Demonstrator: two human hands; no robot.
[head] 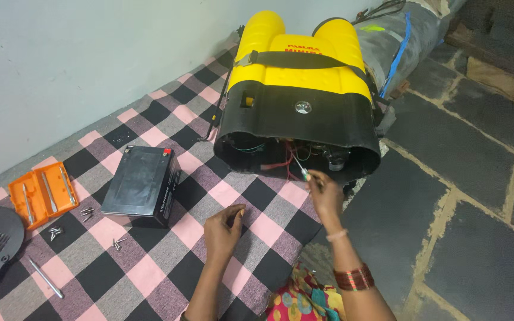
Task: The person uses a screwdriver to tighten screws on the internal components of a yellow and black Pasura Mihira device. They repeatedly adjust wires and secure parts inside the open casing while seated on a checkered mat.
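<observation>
Right hand (322, 190) pinching a slim screwdriver (299, 166), tip inside the open base of the yellow sprayer tank (298, 77) lying far centre. Left hand (222, 229) loosely curled, empty, on the checked cloth (150, 273). Probably light, stiff, slippery; best gripped at the handle.

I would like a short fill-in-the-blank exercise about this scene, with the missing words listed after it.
1. The right hand pokes a thin screwdriver into the open black base of the ____ plastic sprayer tank.
2. The left hand rests on the ____ cloth.
3. The black box-shaped battery lies to the ____ of the open orange tool case.

Missing words: yellow; checked; right
</observation>
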